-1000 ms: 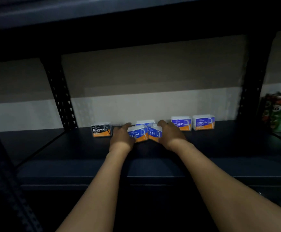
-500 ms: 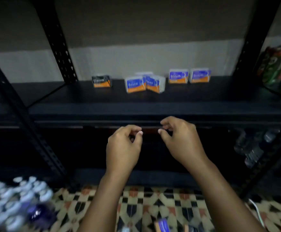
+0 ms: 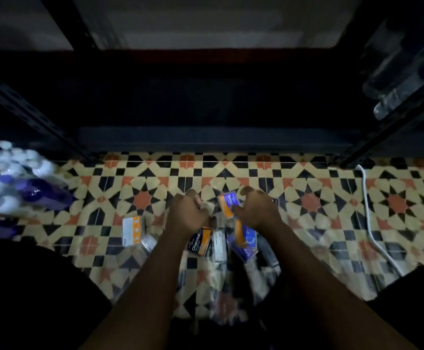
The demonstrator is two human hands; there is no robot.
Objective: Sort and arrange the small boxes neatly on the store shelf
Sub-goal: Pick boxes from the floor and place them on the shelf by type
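While boxes (image 3: 201, 242) lie heaped on the tiled floor (image 3: 306, 203), the right hand (image 3: 255, 210) pinches a blue one (image 3: 227, 204); the left hand (image 3: 187, 214) curls over the heap, grip unclear through blur. They look light, stiff cardboard, best gripped across opposite sides.

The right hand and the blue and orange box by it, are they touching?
Touching: the head view shows the right hand curled round the blue and orange box.

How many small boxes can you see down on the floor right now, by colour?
Blue-and-orange boxes: 2, one by the right hand, one below it
Black-and-orange box: 1
White-and-orange box: 1
Total: 4; blurred items uncounted.
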